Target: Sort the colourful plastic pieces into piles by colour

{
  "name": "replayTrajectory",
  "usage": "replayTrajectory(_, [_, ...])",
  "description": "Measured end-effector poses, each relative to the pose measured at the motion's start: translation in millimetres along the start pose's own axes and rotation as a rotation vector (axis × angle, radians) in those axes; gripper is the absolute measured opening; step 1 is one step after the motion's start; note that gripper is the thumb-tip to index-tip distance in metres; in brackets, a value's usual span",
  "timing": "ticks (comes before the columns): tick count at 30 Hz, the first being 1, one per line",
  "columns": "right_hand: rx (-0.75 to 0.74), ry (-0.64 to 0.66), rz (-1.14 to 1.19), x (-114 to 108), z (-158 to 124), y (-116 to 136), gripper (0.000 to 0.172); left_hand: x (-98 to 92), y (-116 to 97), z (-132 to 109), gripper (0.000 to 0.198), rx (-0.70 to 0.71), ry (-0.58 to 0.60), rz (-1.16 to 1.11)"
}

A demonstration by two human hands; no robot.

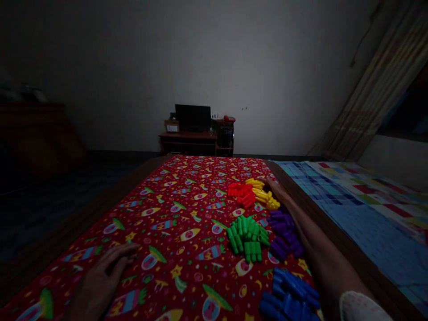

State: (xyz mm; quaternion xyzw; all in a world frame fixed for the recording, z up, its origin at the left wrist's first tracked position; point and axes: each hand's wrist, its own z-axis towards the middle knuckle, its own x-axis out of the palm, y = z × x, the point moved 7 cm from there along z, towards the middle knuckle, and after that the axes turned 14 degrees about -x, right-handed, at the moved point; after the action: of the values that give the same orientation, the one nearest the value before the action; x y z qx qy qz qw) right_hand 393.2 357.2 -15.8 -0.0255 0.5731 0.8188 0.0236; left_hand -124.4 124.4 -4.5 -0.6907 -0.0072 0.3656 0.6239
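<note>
Empty and loosely spread, your left hand (103, 276) lies over the patterned cloth (187, 214) in the head view; you reach your right hand (274, 187) to the yellow pieces (262, 196), its grip too dim to tell. You seem to be arranging them; the next move calls for fingers clear of the adjoining red pieces (246, 200). Count five colour groups, one each: red, yellow, green (246, 229), purple (284, 229), blue (290, 296); overlapping pieces defy exact counting.
</note>
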Motion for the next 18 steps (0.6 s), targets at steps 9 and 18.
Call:
replayTrajectory(9, [-0.025,0.425,0.109,141.0,-16.2,25.3,0.055,1.9,-1.8,-4.3,0.022,0.034,-0.005,0.089])
replayTrajectory(18, [-0.258,0.318,-0.149,161.6,28.2,51.0,0.063,4.7,9.6,5.2,0.023,0.223,-0.005,0.164])
